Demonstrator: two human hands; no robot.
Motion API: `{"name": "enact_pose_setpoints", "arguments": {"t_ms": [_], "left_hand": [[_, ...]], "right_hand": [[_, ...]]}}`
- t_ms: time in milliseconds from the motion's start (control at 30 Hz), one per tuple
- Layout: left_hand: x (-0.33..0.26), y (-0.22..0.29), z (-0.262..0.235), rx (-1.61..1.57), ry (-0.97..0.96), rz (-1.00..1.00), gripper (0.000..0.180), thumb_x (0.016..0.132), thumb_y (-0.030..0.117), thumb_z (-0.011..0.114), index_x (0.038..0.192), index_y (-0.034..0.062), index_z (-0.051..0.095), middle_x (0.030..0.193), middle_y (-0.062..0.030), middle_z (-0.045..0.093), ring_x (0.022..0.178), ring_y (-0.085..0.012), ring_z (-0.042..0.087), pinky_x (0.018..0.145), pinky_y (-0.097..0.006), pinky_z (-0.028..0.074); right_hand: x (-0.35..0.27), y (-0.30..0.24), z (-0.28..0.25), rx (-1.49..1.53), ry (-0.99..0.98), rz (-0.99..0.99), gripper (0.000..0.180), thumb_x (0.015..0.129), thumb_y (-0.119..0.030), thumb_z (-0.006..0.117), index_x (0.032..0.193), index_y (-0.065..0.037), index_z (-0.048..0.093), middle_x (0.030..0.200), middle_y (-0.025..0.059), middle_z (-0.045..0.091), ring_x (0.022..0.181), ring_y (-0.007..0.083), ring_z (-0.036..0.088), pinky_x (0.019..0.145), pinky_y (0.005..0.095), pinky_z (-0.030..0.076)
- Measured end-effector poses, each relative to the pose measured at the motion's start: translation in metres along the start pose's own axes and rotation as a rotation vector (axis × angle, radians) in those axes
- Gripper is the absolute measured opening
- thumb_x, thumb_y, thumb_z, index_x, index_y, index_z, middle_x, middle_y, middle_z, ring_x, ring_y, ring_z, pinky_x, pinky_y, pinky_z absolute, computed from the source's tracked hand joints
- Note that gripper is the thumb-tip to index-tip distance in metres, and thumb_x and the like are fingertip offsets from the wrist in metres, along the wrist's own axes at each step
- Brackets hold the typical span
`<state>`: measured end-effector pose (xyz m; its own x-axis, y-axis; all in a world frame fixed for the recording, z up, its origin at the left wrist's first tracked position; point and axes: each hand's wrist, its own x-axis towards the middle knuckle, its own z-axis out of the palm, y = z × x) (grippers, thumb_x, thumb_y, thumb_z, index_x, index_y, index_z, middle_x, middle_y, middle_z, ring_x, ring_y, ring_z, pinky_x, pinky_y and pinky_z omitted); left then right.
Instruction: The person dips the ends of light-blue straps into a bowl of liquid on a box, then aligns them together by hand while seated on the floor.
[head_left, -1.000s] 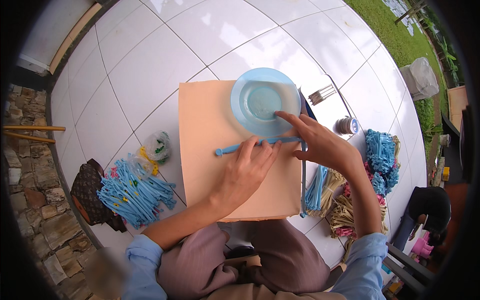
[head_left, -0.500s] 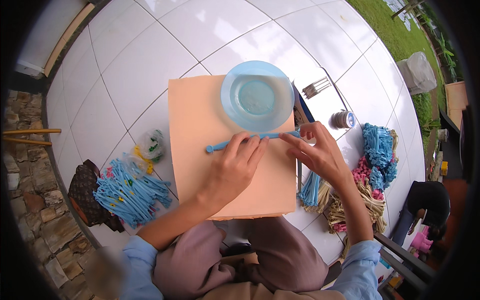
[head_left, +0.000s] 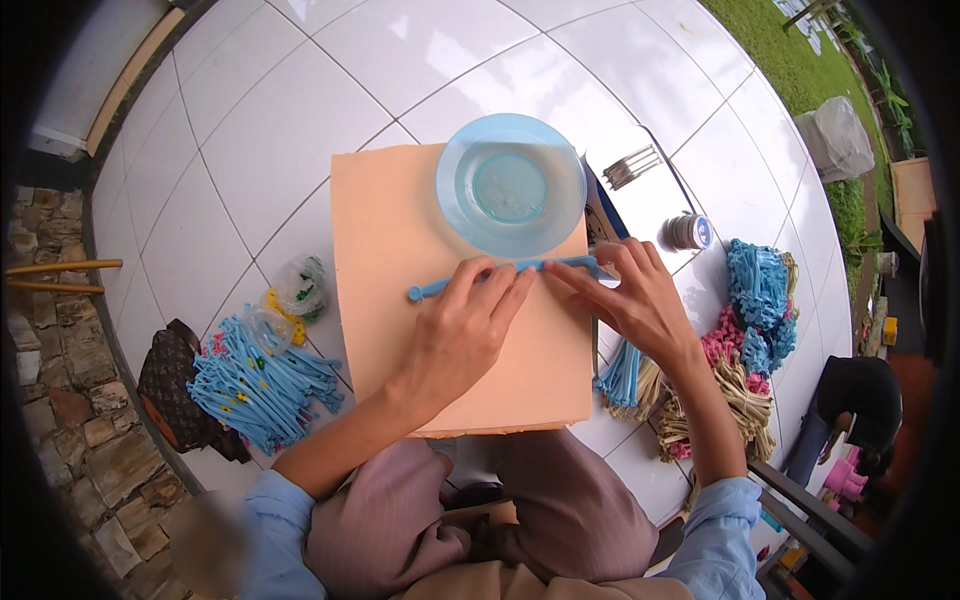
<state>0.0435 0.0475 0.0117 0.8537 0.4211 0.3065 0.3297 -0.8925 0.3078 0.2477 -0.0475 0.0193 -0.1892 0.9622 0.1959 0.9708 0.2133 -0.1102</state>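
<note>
A narrow blue strip (head_left: pixel 440 289) with a knobbed left end lies across the peach-coloured board (head_left: pixel 400 370) in front of my knees. My left hand (head_left: pixel 455 335) is closed over its middle, fingertips pressing close together on it. My right hand (head_left: pixel 640 310) grips the strip toward its right end between thumb and fingers; that end is partly hidden behind the fingers. Just beyond the strip stands a clear blue plate (head_left: pixel 465 225), resting on the board's far right part.
Left of the board lie a pile of blue strips (head_left: pixel 265 385), a clear plastic bag (head_left: pixel 300 287) and a brown patterned bag (head_left: pixel 165 385). To the right are a spool (head_left: pixel 688 232), metal pins (head_left: pixel 631 167), blue bundles (head_left: pixel 760 290) and beige bundles (head_left: pixel 735 410). A person (head_left: pixel 855 405) sits at far right.
My right fingers have shifted slightly left along the strip, and its right part now bows upward a little. My left hand stays on the strip.
</note>
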Motion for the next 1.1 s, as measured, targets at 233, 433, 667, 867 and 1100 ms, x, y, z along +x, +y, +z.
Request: {"name": "enact_pose_setpoints", "arguments": {"t_ms": [233, 433, 667, 867, 1100], "left_hand": [[0.001, -0.002, 0.0, -0.013, 0.009, 0.0, 0.044, 0.066, 0.0, 0.063, 0.11, 0.0031, 0.06, 0.1, -0.0058, 0.058, 0.095, -0.0221, 0.053, 0.076, -0.03, 0.051], [-0.006, -0.013, 0.013, -0.094, 0.132, -0.031, 0.039, 0.068, -0.006, 0.063, 0.106, 0.0022, 0.062, 0.096, -0.0068, 0.057, 0.088, -0.023, 0.055, 0.073, -0.032, 0.05], [-0.014, 0.002, 0.002, -0.229, 0.153, 0.018, 0.025, 0.073, -0.007, 0.062, 0.095, 0.0041, 0.062, 0.089, -0.0073, 0.056, 0.081, -0.0211, 0.057, 0.064, -0.032, 0.049], [-0.012, 0.037, -0.067, -0.737, 0.075, -0.144, 0.011, 0.082, -0.004, 0.057, 0.09, 0.0033, 0.06, 0.088, -0.0055, 0.057, 0.074, -0.0156, 0.062, 0.065, -0.027, 0.052], [-0.008, 0.055, -0.153, -1.13, 0.229, -0.226, 0.007, 0.087, 0.0, 0.054, 0.093, 0.0011, 0.057, 0.087, -0.0039, 0.06, 0.08, -0.0127, 0.062, 0.075, -0.026, 0.051]], "right_hand": [[-0.012, 0.003, 0.016, 0.295, 0.146, 0.167, 0.052, 0.074, -0.015, 0.071, 0.12, -0.016, 0.048, 0.1, 0.0072, 0.051, 0.085, 0.0224, 0.051, 0.072, 0.0335, 0.045], [-0.021, -0.006, 0.045, 0.686, 0.316, 0.35, 0.047, 0.08, -0.004, 0.065, 0.116, -0.004, 0.035, 0.11, 0.0132, 0.052, 0.087, 0.0217, 0.053, 0.072, 0.0324, 0.048], [-0.032, -0.024, 0.025, 0.717, 0.435, 0.48, 0.04, 0.077, 0.011, 0.058, 0.11, -0.003, 0.039, 0.096, 0.0109, 0.057, 0.077, 0.0155, 0.061, 0.068, 0.0282, 0.054], [-0.052, -0.055, -0.064, 0.544, 0.466, 0.35, 0.045, 0.073, 0.012, 0.058, 0.111, -0.004, 0.041, 0.098, 0.0099, 0.058, 0.086, 0.0214, 0.055, 0.074, 0.0323, 0.05], [-0.031, -0.074, -0.144, 0.549, 0.613, 0.215, 0.055, 0.078, -0.004, 0.068, 0.124, -0.006, 0.038, 0.089, 0.0063, 0.064, 0.078, 0.0145, 0.057, 0.077, 0.0289, 0.044]]}}
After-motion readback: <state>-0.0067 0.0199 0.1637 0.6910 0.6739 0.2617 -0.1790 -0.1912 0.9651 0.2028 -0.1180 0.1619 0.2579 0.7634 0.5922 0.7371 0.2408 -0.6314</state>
